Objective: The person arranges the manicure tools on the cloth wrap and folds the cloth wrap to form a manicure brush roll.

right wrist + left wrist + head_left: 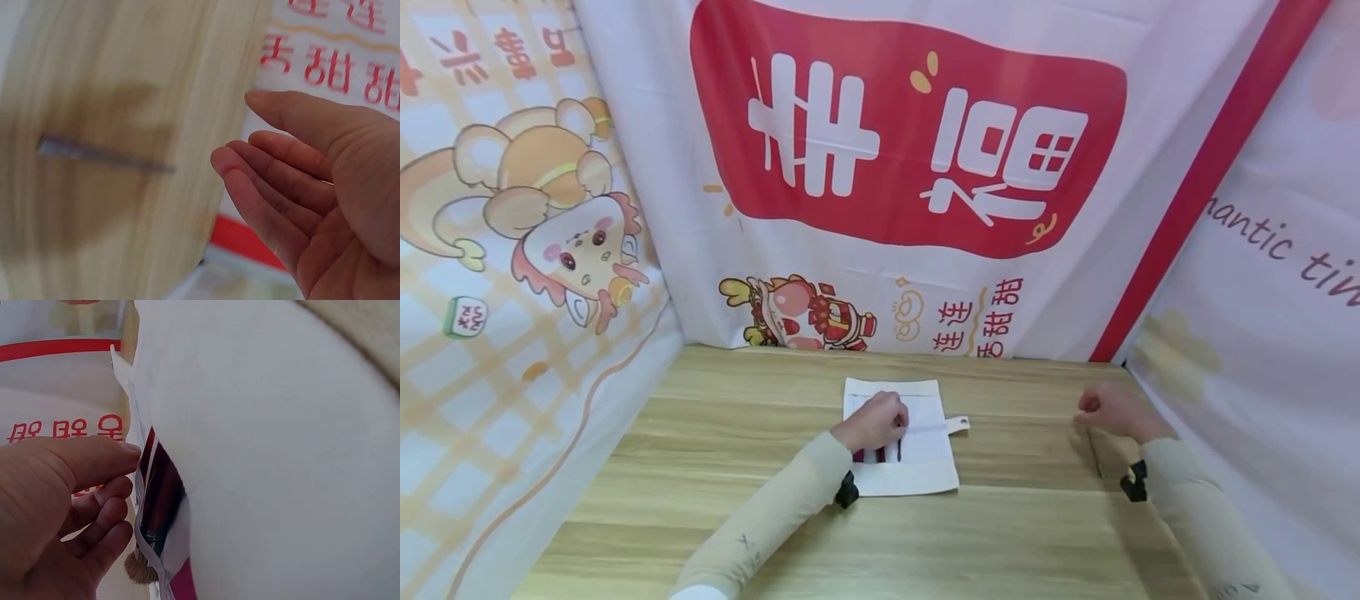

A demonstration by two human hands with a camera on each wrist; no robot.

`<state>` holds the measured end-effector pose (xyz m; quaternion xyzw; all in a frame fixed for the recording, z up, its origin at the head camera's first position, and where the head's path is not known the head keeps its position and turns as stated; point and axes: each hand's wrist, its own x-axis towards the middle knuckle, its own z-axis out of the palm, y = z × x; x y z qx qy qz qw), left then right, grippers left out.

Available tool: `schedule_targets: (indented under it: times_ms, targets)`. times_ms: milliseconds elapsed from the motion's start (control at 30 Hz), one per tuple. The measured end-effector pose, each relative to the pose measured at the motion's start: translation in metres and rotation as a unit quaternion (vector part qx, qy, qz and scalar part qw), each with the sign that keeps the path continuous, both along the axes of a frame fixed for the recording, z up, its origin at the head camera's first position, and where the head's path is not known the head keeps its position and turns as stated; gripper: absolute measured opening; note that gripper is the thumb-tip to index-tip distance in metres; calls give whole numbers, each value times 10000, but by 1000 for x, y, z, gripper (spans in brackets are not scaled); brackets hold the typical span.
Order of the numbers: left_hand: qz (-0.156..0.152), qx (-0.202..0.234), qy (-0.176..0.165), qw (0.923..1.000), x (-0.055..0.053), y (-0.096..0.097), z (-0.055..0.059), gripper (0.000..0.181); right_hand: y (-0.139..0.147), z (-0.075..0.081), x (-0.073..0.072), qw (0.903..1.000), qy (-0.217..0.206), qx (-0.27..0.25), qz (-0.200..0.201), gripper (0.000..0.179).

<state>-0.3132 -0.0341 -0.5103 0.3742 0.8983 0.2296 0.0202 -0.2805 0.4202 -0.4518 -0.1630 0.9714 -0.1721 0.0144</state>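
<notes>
A white cloth pouch (925, 467) lies flat in the middle of the wooden table (700, 467). Dark red brush handles (880, 454) sit in its pockets. My left hand (880, 419) rests on the pouch with its fingers loosely curled. In the left wrist view the thumb tip of that hand (128, 472) touches the pocket edge of the pouch (281, 456), beside a dark red handle (159, 494) and a tan brush tuft (139, 567). My right hand (1105, 408) hovers over the table at the right, fingers relaxed and holding nothing (250, 131).
A thin dark stick (1097, 457) lies on the table under my right hand, blurred in the right wrist view (103, 155). Printed cloth walls (910, 167) close in the table at the back and on both sides. A small tab (957, 425) sticks out of the pouch's right edge.
</notes>
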Motion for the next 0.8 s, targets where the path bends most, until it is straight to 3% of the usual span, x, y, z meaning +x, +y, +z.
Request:
schedule_targets:
  times_ms: [233, 400, 533, 800]
  targets:
    - [-84, -121, 155, 9998, -4, 2, -3, 10, 23, -15, 14, 9992, -80, -234, -313, 13]
    - [-39, -172, 116, 9998, -4, 3, -5, 9, 28, -34, 15, 9982, 88, -188, -556, 9]
    - [-8, -149, 83, 9999, -1, 4, -4, 9, 27, -45, 14, 9964, -84, -173, -826, 8]
    - [98, -223, 109, 9996, -1, 8, -4, 9, 24, -45, 13, 9888, -488, -158, -1402, 8]
